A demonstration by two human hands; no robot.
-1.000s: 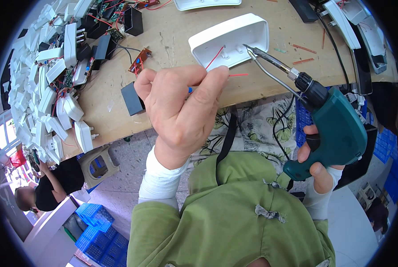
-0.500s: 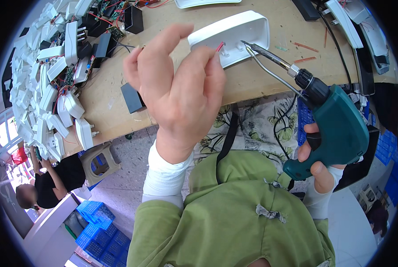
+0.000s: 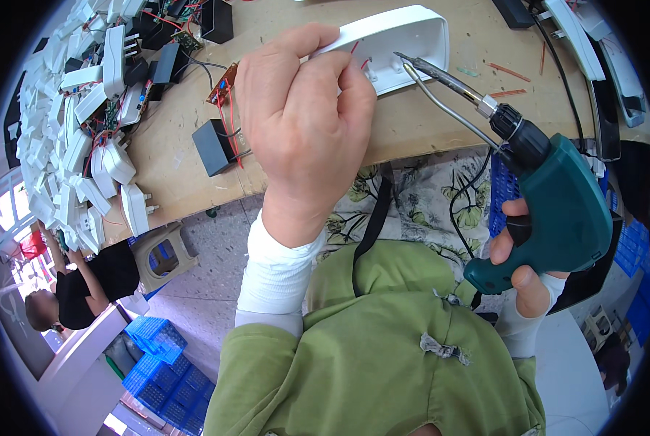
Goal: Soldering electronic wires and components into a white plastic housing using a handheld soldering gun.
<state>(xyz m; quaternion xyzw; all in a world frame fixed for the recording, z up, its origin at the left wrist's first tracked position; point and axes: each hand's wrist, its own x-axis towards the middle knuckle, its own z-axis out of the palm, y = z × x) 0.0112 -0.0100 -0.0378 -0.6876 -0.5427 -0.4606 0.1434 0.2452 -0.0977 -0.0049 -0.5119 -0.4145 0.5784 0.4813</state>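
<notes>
**White case (image 3: 428,40) lies just past the left hand (image 3: 307,109)**

The white case is on the desk (image 3: 412,123), with its hollow inside facing the person. The left hand is at the near left end of the case and covers part of it. Its fingers are bent, but their tips are hidden, so I cannot tell if they hold anything. A thin red wire (image 3: 354,47) shows inside the case, near those fingers.

The right hand (image 3: 531,294) is wrapped around the handle of a big green tool (image 3: 568,211). The case is well apart from this hand, farther up and to the left. The tool's long metal tip (image 3: 441,75) points left over the inside of the case. I cannot tell if it touches.

Left of the left hand are a black box (image 3: 213,149) and a small circuit board (image 3: 225,83) with red wires.
</notes>
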